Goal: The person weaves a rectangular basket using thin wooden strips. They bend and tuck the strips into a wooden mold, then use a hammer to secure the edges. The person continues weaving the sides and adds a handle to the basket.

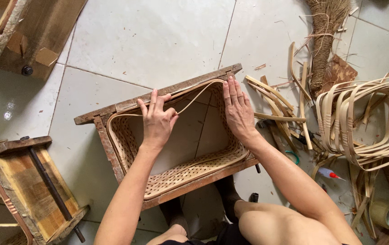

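Underhand, thin bamboo strip (194,97), woven basket (190,170)

On the tiled floor (158,41), a wooden frame (113,109) surrounds a woven basket (190,170). The left hand (158,120) pinches a thin cane strip (199,93) at the basket's rim; the right hand (238,109) lies flat on the right rim. Loose bamboo strips (367,122), a tape roll (385,214) and a glue bottle (328,173) lie to the right.

Bright, even daylight; soft shadows beneath the wooden frame (167,136); a small glare spot on the glossy floor tiles (7,113) at left; sharp focus throughout.
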Demonstrator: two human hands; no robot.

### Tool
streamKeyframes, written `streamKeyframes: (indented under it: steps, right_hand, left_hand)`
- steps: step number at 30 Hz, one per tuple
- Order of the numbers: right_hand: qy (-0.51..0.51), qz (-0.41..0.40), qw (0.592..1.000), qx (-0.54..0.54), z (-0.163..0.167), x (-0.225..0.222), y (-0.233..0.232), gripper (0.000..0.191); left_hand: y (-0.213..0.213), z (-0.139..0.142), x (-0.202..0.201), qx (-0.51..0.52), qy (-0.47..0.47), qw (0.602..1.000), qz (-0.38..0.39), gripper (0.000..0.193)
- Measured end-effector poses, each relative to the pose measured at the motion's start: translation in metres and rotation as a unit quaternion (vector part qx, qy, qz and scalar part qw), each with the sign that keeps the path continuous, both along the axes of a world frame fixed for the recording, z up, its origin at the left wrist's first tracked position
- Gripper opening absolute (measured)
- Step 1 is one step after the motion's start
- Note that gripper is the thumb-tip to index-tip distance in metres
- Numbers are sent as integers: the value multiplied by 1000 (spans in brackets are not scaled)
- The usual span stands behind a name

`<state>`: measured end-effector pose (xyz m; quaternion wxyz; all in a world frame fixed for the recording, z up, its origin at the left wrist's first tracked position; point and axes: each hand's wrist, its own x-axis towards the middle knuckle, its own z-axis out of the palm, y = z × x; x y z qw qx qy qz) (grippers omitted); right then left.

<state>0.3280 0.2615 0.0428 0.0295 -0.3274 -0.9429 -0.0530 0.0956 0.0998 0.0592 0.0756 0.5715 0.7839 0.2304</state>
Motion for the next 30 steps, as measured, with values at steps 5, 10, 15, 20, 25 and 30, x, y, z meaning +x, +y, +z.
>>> streamKeyframes:
  steps: [5, 10, 15, 20, 25, 30]
  right_hand:
    - [-33, -5, 999, 8, 3, 2, -2, 86]
    - [-171, -10, 981, 89, 16, -1, 3, 86]
    - [44, 268, 947, -171, 18, -12, -51, 35]
    - [-5, 427, 796, -429, 1, -21, -116, 32]
    - [-38, 421, 774, -471, -7, -43, -109, 36]
    - [-99, 385, 728, -558, -7, -72, -93, 39]
  left_hand:
    - [1, 2, 2, -17, 6, 1000, -6, 21]
    - [2, 0, 2, -5, 27, 1000, -13, 17]
    - [21, -9, -1, -11, 41, 999, 21, 91]
    - [46, -32, -13, -64, 226, 972, 27, 104]
    - [55, -56, -32, -10, 225, 974, 2, 98]
    - [64, -63, -45, 12, 221, 975, 18, 97]
